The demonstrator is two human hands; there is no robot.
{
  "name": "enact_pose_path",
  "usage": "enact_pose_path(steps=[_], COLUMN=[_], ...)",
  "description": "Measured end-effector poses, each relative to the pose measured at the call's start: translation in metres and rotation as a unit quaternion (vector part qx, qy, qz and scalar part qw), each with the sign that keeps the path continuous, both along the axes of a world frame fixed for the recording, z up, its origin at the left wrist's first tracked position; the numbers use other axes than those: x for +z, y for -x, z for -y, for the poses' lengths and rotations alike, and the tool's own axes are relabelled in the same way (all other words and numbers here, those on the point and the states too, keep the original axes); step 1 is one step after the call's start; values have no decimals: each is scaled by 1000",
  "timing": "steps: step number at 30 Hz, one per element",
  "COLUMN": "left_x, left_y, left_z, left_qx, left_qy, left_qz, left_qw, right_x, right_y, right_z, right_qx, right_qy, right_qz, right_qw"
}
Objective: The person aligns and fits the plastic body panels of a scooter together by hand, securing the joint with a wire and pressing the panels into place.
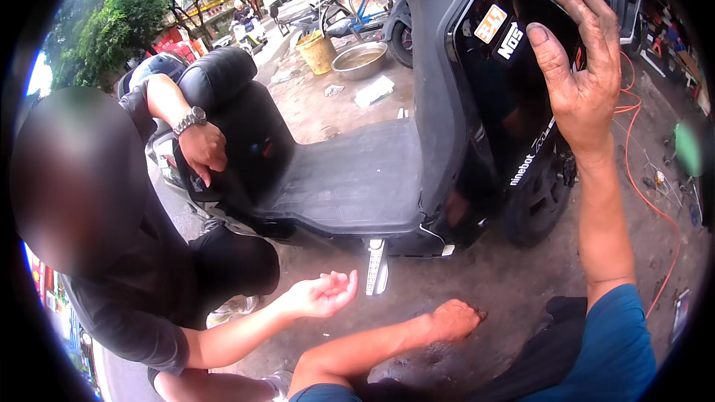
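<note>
A black electric scooter (pixel 350 171) with "ninebot" lettering stands side-on before me. My right hand (pixel 585 67) is raised beside its glossy black front panel (pixel 480 97), with thumb and fingers apart and nothing in it. Whether the fingertips touch the scooter, I cannot tell. Low in front of the footboard, my left hand (pixel 456 320) is closed, knuckles up; anything inside the curled fingers is hidden. A silvery kickstand-like strip (pixel 377 266) sticks out under the footboard's edge, above and left of that hand.
On the left a person in dark clothes (pixel 130 305) crouches, one watch-wearing hand (pixel 201 150) by the seat, the other hand (pixel 328 294) held palm up. An orange hose (pixel 633 134) runs along the right. Behind stand a yellow bucket (pixel 314 53) and a metal basin (pixel 360 61).
</note>
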State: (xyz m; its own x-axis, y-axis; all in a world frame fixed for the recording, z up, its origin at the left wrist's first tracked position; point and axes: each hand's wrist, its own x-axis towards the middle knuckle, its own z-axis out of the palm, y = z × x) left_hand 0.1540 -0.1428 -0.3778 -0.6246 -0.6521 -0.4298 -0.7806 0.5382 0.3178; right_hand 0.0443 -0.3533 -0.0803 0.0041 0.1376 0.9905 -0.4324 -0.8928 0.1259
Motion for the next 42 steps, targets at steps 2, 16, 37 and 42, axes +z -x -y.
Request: enact_pose_path(steps=[2,16,37,42], left_x=[-4,-24,-33,-15], left_y=[0,-3,-2,0], left_z=[3,0,-1,-2], left_qx=[-3,17,19,24], left_qy=[19,23,18,9], left_qz=[0,6,17,13], left_qw=[1000,1000,999,1000], right_x=[-5,2,4,8], right_y=[1,4,3,6], right_z=[1,0,-5,-16], right_qx=[-9,-20,-13,-32], right_qy=[-64,-71,-109,-165], right_qz=[-50,-22,-36,-76], right_qw=[997,997,993,983])
